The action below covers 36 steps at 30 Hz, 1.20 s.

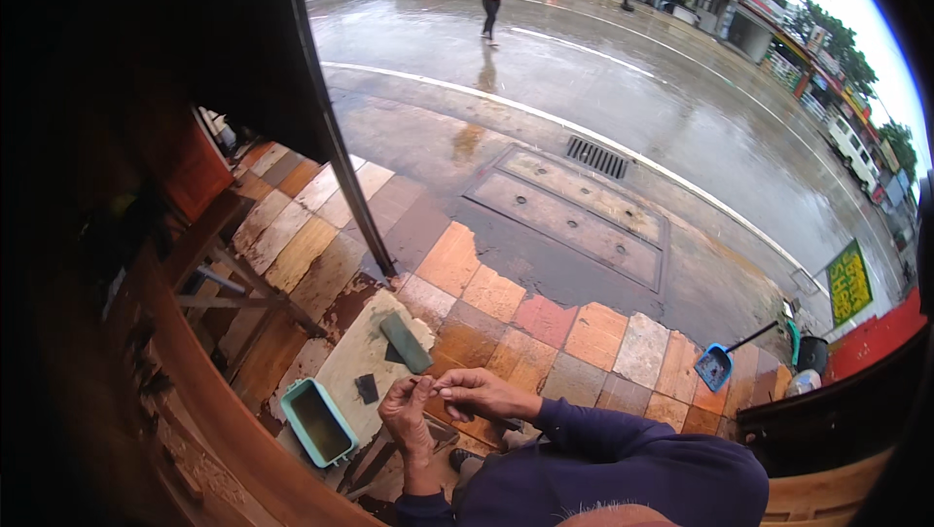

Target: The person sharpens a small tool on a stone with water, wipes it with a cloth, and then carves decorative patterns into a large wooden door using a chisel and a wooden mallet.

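My left hand (pixel 409 415) and my right hand (pixel 483 393) meet at the lower centre, thumbs and fingertips pinched round something small and thin that I cannot make out. Just beyond them, a grey-green rectangular block (pixel 405 340) lies on a pale worn board (pixel 339 371) set on a wooden support. Small dark flat pieces (pixel 366 388) lie on the board left of my hands. At its left end sits a teal plastic tub (pixel 299 420) of murky water.
A wooden bench (pixel 229 469) curves along the lower left, beside tiled flooring. A metal post (pixel 342 177) stands ahead. A blue dustpan (pixel 713 368) is at right. Beyond a drain grate (pixel 597 155), a person (pixel 491 1) with a pink umbrella walks on the wet street.
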Each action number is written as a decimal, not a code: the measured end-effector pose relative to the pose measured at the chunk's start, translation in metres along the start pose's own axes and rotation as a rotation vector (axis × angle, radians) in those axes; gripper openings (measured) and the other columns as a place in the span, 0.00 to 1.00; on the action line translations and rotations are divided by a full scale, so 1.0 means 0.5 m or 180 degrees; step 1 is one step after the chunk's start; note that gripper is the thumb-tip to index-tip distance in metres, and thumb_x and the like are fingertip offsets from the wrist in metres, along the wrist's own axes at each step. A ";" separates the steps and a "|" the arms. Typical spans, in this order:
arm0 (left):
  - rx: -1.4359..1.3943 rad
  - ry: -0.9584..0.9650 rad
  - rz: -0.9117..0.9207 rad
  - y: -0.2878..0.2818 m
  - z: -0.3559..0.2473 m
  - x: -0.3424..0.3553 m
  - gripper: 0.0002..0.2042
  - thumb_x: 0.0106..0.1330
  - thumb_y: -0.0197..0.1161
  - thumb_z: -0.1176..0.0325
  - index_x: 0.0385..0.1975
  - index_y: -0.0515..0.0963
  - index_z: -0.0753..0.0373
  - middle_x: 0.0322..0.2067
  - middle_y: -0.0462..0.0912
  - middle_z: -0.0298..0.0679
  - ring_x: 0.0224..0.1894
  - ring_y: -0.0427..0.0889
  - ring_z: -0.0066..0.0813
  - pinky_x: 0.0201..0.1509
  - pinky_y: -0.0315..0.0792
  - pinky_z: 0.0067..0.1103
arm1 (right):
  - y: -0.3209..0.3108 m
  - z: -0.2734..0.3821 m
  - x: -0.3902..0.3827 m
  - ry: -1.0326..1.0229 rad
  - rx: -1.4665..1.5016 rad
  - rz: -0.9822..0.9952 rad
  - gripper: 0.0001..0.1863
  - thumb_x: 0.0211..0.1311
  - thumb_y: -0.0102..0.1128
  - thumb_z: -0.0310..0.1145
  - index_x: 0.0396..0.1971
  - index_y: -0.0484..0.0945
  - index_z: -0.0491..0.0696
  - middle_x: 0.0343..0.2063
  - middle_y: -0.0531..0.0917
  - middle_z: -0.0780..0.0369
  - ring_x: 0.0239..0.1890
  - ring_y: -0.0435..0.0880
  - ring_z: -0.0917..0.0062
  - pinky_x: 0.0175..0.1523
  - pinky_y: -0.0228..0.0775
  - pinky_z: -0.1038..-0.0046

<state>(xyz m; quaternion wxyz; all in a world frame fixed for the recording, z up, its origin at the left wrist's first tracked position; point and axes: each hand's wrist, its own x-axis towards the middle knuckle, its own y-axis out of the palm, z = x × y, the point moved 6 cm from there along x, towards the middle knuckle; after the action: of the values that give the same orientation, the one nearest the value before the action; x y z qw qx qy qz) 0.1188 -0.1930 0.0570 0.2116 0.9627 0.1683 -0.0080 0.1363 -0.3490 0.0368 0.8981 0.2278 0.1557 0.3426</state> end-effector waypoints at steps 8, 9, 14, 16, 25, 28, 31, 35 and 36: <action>0.0163 0.0453 -0.0170 0.059 -0.017 -0.009 0.13 0.74 0.70 0.64 0.31 0.85 0.69 0.31 0.89 0.41 0.34 0.85 0.26 0.45 0.77 0.23 | -0.012 0.053 -0.029 -0.0385 -0.0428 -0.0194 0.14 0.84 0.55 0.37 0.60 0.79 0.47 0.29 0.82 0.71 0.28 0.74 0.90 0.33 0.65 0.82; 0.0152 0.0426 -0.0130 0.065 -0.021 -0.011 0.13 0.74 0.70 0.64 0.31 0.85 0.69 0.31 0.89 0.41 0.34 0.85 0.26 0.45 0.77 0.23 | -0.008 0.059 -0.032 -0.0349 -0.0377 -0.0036 0.14 0.84 0.55 0.37 0.59 0.80 0.47 0.29 0.82 0.71 0.28 0.74 0.90 0.33 0.65 0.82; 0.0392 0.0551 0.0168 0.095 -0.036 -0.021 0.22 0.78 0.65 0.55 0.30 0.85 0.72 0.29 0.87 0.41 0.35 0.83 0.27 0.49 0.74 0.25 | -0.031 0.055 -0.053 -0.0276 -0.0149 0.0149 0.14 0.83 0.57 0.36 0.58 0.81 0.46 0.29 0.83 0.70 0.29 0.76 0.90 0.32 0.65 0.82; 0.0334 0.0564 0.0221 0.101 -0.038 -0.023 0.23 0.78 0.64 0.53 0.30 0.85 0.72 0.29 0.87 0.41 0.36 0.84 0.27 0.50 0.74 0.25 | -0.041 0.046 -0.054 -0.0306 -0.0029 0.0149 0.13 0.82 0.58 0.35 0.57 0.81 0.46 0.29 0.83 0.70 0.30 0.78 0.89 0.31 0.66 0.82; 0.0304 -0.0124 0.0989 0.111 -0.034 -0.020 0.06 0.69 0.71 0.82 0.43 0.84 0.69 0.39 0.87 0.37 0.42 0.85 0.23 0.52 0.79 0.20 | -0.064 0.077 -0.076 -0.0051 -0.0081 0.0044 0.13 0.82 0.58 0.35 0.56 0.82 0.44 0.31 0.83 0.69 0.30 0.80 0.87 0.33 0.68 0.82; 0.0204 0.0030 0.1059 0.123 -0.042 -0.015 0.08 0.65 0.72 0.85 0.40 0.84 0.66 0.39 0.85 0.35 0.42 0.83 0.21 0.51 0.79 0.18 | -0.076 0.075 -0.082 -0.0086 -0.0415 -0.0035 0.13 0.82 0.58 0.37 0.56 0.83 0.46 0.28 0.83 0.70 0.27 0.76 0.89 0.31 0.65 0.82; 0.0279 -0.0084 0.1032 0.119 -0.040 -0.010 0.09 0.64 0.73 0.85 0.40 0.83 0.67 0.39 0.85 0.35 0.42 0.83 0.21 0.51 0.79 0.18 | -0.080 0.075 -0.087 -0.0256 -0.0603 -0.0053 0.13 0.83 0.58 0.38 0.56 0.83 0.47 0.25 0.82 0.72 0.24 0.73 0.91 0.29 0.63 0.81; 0.0454 -0.0161 0.1092 0.128 -0.054 -0.005 0.10 0.62 0.74 0.85 0.38 0.83 0.65 0.39 0.84 0.34 0.40 0.82 0.20 0.48 0.77 0.17 | -0.083 0.073 -0.090 -0.0435 -0.0780 -0.0175 0.14 0.83 0.58 0.38 0.57 0.82 0.47 0.26 0.82 0.72 0.25 0.73 0.90 0.30 0.65 0.81; 0.0489 -0.0130 0.1140 0.135 -0.056 -0.003 0.10 0.62 0.75 0.85 0.38 0.82 0.64 0.39 0.84 0.33 0.40 0.82 0.19 0.47 0.77 0.16 | -0.085 0.076 -0.093 -0.0600 -0.0781 -0.0199 0.14 0.83 0.58 0.38 0.57 0.82 0.47 0.26 0.82 0.72 0.26 0.74 0.90 0.31 0.66 0.80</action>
<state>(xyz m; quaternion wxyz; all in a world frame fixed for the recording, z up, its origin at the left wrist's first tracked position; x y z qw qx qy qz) 0.1378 -0.2398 0.1099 0.1389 0.9902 -0.0111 -0.0026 0.1428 -0.4204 0.0527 0.9400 0.1424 0.0347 0.3080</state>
